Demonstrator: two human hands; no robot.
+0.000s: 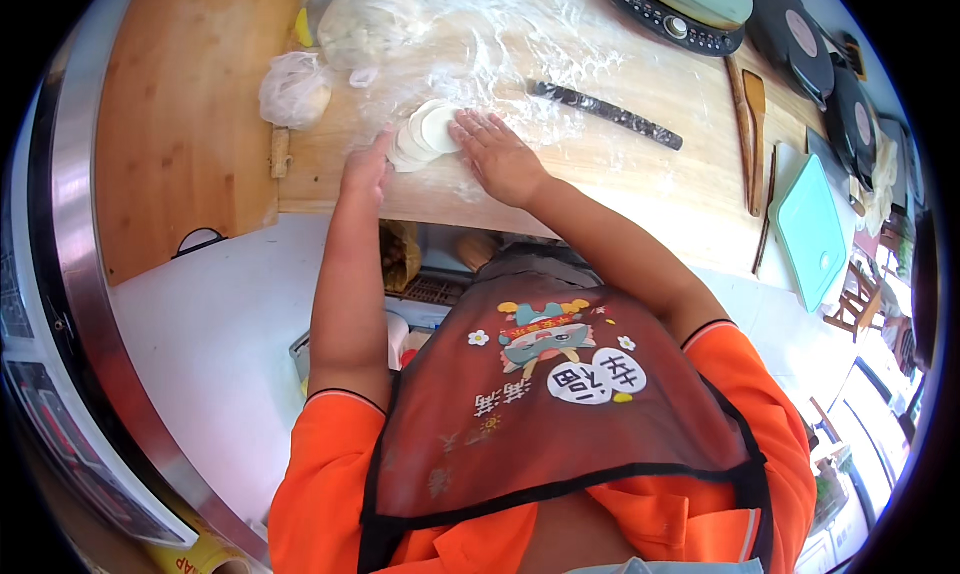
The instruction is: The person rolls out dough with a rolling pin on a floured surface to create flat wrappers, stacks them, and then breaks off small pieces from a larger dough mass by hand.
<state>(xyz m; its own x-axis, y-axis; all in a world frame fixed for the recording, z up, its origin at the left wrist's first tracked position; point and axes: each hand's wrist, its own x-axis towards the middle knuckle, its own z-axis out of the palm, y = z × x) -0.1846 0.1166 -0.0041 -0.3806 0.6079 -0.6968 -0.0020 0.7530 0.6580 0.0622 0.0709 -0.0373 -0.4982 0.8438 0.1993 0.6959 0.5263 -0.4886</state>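
Note:
Several thin round dough wrappers (439,130) lie overlapped in a loose, fanned stack on the floured wooden board (637,191). My left hand (367,170) is edge-on against the stack's left side; its fingers are partly hidden. From the right, my right hand (501,158) lies flat, palm down, its fingertips touching the rim of the top wrapper. Further right, a dark, flour-dusted rolling pin (609,113) rests at a slant, apart from both hands.
Behind the wrappers sit a large plastic-wrapped dough lump (367,23) and a smaller bagged one (295,90). An electric griddle (675,19) stands at the back right. Wooden utensils (754,139) and a mint-green lid (811,233) lie along the right side.

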